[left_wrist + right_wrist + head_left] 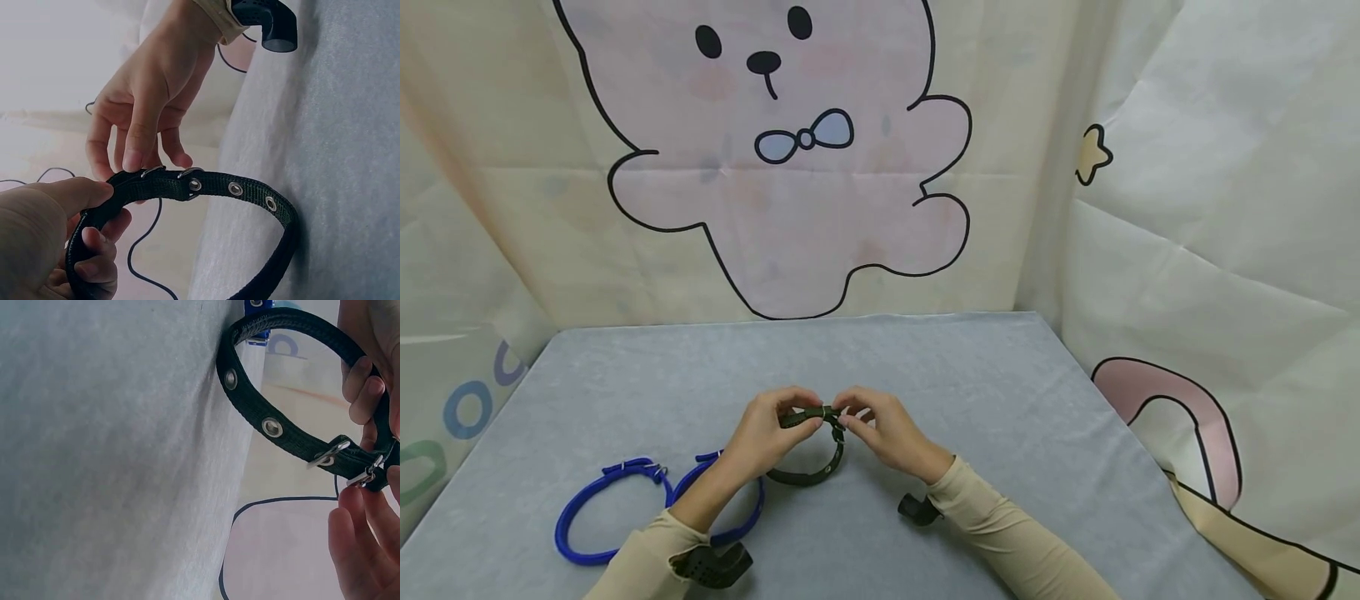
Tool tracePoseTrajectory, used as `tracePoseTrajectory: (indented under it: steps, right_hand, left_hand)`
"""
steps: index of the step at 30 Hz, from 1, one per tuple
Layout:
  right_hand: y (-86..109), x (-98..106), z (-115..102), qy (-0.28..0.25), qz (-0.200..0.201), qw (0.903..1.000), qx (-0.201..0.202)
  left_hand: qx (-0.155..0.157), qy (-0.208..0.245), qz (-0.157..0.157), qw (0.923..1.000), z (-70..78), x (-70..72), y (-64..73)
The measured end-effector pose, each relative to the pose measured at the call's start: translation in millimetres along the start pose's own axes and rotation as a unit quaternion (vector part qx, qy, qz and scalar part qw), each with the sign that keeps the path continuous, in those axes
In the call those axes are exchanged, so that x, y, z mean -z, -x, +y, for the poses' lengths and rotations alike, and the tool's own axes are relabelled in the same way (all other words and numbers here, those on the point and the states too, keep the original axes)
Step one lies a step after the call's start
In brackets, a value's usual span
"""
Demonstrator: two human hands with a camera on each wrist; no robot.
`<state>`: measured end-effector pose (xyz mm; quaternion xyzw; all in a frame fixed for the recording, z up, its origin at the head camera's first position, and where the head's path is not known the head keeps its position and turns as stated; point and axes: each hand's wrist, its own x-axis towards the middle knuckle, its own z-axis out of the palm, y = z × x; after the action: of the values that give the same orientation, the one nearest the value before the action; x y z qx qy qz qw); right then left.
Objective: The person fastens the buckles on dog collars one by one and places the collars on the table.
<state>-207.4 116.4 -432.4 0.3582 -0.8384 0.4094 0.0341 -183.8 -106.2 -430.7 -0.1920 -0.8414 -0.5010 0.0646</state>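
Note:
A dark green pet collar (808, 478) with metal eyelets is held up as a loop, its lower edge near the table. My left hand (767, 433) pinches the strap between thumb and curled fingers, left of the buckle. At the metal buckle (365, 475), my right hand (887, 429) pinches the strap with thumb and fingertips. A metal ring (328, 455) sits beside the buckle, and the collar's strap (250, 190) runs through both fittings in the left wrist view.
Two blue collars lie on the grey-covered table (1000, 400): one blue collar (567, 521) at the left, another blue collar (752, 518) partly behind my left forearm. Printed cloth (805, 233) hangs behind and at both sides. Dark wrist cameras (917, 509) sit under both sleeves.

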Motion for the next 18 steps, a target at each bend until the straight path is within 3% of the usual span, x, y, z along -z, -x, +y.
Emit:
tracePoseTrajectory:
  steps: [12,18]
  right_hand:
    - [2.1,-4.2,-2.1,-0.005,0.015,0.9999,0.001]
    - [1.0,-5.8,-0.9,-0.020,0.021,0.9996,-0.001]
  left_hand:
    - [0.003,-0.019,-0.006,0.9998,1.6,-0.6,0.1]
    - [-0.006,-0.002,-0.033,0.9994,1.0,-0.7,-0.8]
